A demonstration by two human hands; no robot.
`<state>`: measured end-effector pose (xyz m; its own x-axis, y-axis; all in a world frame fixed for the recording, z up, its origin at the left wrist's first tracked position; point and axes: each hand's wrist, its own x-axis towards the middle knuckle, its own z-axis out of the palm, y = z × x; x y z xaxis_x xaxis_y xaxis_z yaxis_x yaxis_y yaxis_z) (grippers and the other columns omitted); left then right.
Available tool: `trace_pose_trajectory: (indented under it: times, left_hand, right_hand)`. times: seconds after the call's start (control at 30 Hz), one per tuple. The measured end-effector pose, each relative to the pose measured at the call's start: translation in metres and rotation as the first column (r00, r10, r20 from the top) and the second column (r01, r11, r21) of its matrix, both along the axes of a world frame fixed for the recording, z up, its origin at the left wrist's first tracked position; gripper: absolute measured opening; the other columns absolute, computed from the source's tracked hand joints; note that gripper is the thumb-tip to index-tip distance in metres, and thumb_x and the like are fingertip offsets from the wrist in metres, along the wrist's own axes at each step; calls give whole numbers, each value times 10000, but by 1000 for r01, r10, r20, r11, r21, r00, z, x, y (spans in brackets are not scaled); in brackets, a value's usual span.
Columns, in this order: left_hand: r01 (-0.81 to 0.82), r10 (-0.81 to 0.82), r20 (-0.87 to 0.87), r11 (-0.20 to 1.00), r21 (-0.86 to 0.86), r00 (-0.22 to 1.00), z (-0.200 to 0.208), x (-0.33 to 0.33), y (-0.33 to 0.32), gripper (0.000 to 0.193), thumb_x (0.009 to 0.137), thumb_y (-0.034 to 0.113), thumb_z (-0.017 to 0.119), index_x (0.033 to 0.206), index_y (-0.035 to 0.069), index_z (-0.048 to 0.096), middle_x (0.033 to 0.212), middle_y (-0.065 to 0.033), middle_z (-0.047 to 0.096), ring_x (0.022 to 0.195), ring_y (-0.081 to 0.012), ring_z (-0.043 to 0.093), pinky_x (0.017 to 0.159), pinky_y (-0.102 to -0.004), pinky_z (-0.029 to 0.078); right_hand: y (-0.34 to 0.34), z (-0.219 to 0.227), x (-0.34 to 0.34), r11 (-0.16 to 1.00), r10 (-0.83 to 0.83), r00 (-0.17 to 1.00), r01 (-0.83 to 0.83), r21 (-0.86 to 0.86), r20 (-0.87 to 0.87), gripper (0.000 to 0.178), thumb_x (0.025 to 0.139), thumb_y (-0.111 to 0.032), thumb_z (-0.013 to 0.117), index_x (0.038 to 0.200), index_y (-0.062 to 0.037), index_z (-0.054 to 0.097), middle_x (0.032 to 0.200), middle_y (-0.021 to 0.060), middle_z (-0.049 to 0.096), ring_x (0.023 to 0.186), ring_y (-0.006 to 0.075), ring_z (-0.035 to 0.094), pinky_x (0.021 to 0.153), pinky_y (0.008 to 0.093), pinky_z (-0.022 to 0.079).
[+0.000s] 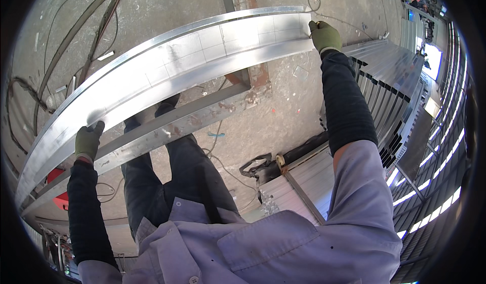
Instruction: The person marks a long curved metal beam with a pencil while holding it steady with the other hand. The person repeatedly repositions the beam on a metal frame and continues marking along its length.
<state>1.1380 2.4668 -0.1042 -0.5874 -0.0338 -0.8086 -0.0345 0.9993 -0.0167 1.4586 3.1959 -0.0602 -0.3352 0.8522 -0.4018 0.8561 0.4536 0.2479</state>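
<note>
A long, shiny metal channel [187, 51] with upturned edges and thin lines drawn across its flat face stretches before me from lower left to upper right. My right hand [325, 37], in an olive-green work glove, is closed around the corner at the channel's right end. On the near edge, towards the left, my left hand [89, 141] in a matching glove grips the rim, its fingertips partly showing above the face. A scuffed steel frame [172, 119] runs beneath the channel, between it and my legs.
Stacked metal profiles [379, 81] lie to the right on the concrete floor [268, 112]. Nearer me is another pile of light metal lengths [293, 198] with a dark strap beside it. Cables [61, 51] trail across the floor at left, and a red object [59, 195] sits under the frame.
</note>
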Motion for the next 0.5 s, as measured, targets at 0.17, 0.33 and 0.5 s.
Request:
trace_pose_trajectory:
  times: [0.17,0.33,0.5]
  left_hand:
    - [34,-34,-13,999,28,999,-4,0,-8,695,917,663,776,922,-29,705,668,-113,682,596,-229,662,614,-388,519]
    - [41,-41,-15,999,34,999,-8,0,-9,703,911,667,773,912,-34,709,675,-132,696,605,-244,674,627,-399,528]
    - [49,-48,-17,998,47,999,-6,-2,-10,699,908,655,766,878,-40,708,669,-136,696,607,-248,681,623,-408,531]
  right_hand:
    - [-6,0,-2,1000,-4,1000,4,1,6,513,1027,-565,528,1171,-144,784,1186,172,784,1138,409,727,983,519,558]
    - [-33,-4,1,997,-19,980,4,-75,-196,525,1021,-598,562,1096,-138,803,1071,171,798,1052,407,748,933,501,574]
    - [-129,-2,-38,956,129,914,-218,-198,-384,513,1056,-577,563,1006,-121,795,925,147,795,915,392,765,839,494,597]
